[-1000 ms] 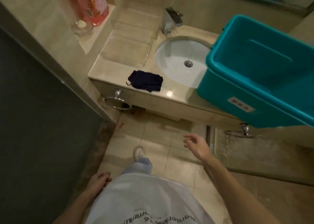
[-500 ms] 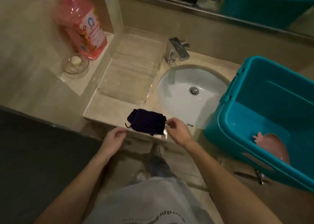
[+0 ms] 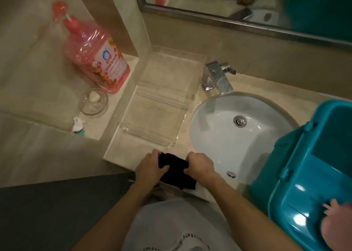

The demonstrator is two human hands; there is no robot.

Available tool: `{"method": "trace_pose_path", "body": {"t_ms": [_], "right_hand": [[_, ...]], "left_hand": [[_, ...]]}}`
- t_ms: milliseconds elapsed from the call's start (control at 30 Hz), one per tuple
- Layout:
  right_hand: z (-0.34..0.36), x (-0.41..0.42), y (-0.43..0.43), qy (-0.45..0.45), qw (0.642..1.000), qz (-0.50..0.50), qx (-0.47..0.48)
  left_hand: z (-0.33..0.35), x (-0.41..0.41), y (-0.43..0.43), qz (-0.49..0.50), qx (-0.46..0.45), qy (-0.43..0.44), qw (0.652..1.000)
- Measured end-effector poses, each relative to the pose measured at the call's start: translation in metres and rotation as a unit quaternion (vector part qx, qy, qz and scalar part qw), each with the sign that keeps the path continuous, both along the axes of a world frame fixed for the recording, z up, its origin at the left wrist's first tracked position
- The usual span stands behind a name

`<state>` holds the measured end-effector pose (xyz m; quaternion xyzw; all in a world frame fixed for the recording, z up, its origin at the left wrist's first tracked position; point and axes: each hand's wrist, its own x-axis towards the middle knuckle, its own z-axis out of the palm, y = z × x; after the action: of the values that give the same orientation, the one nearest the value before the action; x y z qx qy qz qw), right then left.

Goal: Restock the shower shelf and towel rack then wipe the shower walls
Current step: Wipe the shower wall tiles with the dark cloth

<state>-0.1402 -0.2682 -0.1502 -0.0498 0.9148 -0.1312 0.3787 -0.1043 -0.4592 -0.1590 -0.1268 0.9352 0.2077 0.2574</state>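
Both hands, left hand (image 3: 150, 167) and right hand (image 3: 200, 165), grip a dark crumpled cloth (image 3: 175, 171), fingers curled round it, at the beige stone worktop (image 3: 122, 155) edge beside the white oval sink (image 3: 228, 136).

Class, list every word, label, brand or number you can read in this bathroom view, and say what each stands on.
Pink pump bottle: label with a blue-and-white logo and lines of characters, too blurred to read.
Light shirt: dark print, upside down and cut off, not readable.
Teal bin: no label in view.
Dark cloth: no text seen.
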Motion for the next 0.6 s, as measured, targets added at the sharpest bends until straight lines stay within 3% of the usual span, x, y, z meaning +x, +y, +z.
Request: {"method": "trace_pose_path", "body": {"t_ms": [200, 300, 467, 600], "right_hand": [[-0.003, 0.003, -0.008, -0.024, 0.999, -0.030, 0.010], [0.013, 0.004, -0.011, -0.068, 0.990, -0.110, -0.049], [0.058, 0.013, -0.023, -0.021, 0.986, -0.151, -0.061], [0.096, 0.027, -0.028, 0.012, 0.987, -0.157, -0.034]], "left_hand": [[-0.001, -0.015, -0.009, -0.119, -0.039, 0.008, 0.992], [-0.001, -0.019, -0.017, -0.218, -0.054, 0.060, 0.973], [0.011, -0.034, -0.023, -0.375, 0.082, 0.067, 0.921], [0.032, -0.046, -0.019, -0.408, 0.153, 0.072, 0.897]]}}
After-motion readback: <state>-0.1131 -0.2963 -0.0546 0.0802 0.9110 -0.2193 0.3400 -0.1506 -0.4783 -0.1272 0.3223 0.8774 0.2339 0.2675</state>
